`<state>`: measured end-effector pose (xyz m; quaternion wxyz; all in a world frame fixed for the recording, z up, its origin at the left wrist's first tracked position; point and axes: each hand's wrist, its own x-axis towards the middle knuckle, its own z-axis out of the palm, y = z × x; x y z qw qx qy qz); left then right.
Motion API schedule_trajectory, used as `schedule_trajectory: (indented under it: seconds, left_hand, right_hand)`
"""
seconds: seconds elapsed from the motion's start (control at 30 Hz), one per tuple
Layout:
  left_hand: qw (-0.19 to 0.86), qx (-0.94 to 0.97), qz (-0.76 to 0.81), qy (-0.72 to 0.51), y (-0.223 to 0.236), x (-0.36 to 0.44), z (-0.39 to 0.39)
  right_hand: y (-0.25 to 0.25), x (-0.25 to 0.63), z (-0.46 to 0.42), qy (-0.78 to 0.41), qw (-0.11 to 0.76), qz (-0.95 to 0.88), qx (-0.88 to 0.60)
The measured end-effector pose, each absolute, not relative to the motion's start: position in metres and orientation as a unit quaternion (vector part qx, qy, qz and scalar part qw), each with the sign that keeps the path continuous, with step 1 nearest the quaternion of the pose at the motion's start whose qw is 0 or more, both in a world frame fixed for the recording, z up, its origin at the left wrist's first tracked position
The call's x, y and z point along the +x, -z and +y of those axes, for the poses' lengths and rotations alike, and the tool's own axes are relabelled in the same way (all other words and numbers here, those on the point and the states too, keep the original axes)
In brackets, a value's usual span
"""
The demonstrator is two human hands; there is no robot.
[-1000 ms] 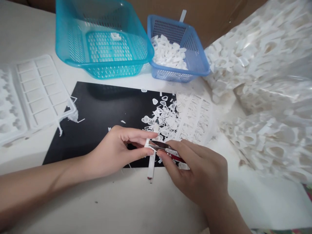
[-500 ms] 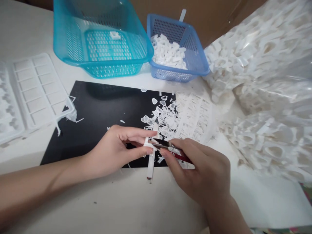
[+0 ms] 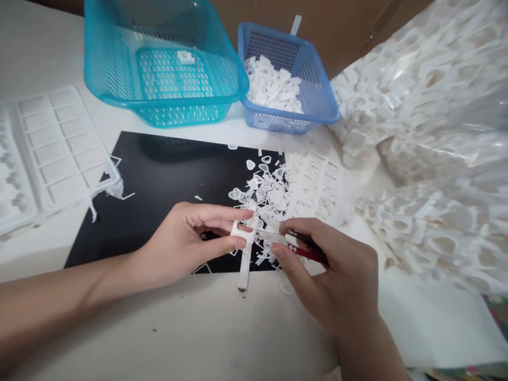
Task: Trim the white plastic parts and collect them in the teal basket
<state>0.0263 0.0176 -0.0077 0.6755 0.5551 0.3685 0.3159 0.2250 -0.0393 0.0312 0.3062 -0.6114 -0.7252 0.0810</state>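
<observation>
Table: white table (image 3: 159,338) is stretching under everything, with a brown backdrop (image 3: 357,32) rising behind.
Black mat: flat black rectangular mat (image 3: 159,174) is lying mid-table; its right part is carrying a heap of translucent white plastic scraps (image 3: 273,193).
Left hand: left hand (image 3: 190,238) is pinching a small white open-framed plastic piece (image 3: 237,232) between thumb and fingers, above the mat's front part.
Right hand: right hand (image 3: 341,275) is gripping red-handled metal snips (image 3: 307,252), aiming them at that piece; blur is hiding the blade gap.
White stick: long white stick with a dark tip (image 3: 245,270) is crossing the mat's front edge beneath the piece.
Teal basket: teal plastic basket (image 3: 159,103) is holding one white piece (image 3: 186,57).
Blue basket: blue plastic basket (image 3: 293,121) is holding many white pieces (image 3: 273,84); which are finished is not showing.
Supply: clear plastic bag of white parts (image 3: 428,79) is bulging at right, probably leaving plenty to handle.
Edges: basket rims are bounding the far side, the bag is crowding the right hand's outer side, and white tabletop is giving room toward the person.
</observation>
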Motion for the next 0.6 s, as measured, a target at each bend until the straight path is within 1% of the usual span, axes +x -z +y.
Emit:
schedule_trajectory:
  seconds: [0.23, 0.6]
  left_hand:
    - [0.659, 0.591, 0.353, -0.303, 0.0087, 0.0258, 0.0177]
    - [0.624, 0.628, 0.348, -0.308, 0.0086, 0.0284, 0.0184]
  right_hand:
    - [-0.0216, 0.2217, -0.0413, 0.004, 0.306, -0.773, -0.556]
    - [-0.0271, 0.224, -0.0423, 0.049, 0.266, -0.784, -0.558]
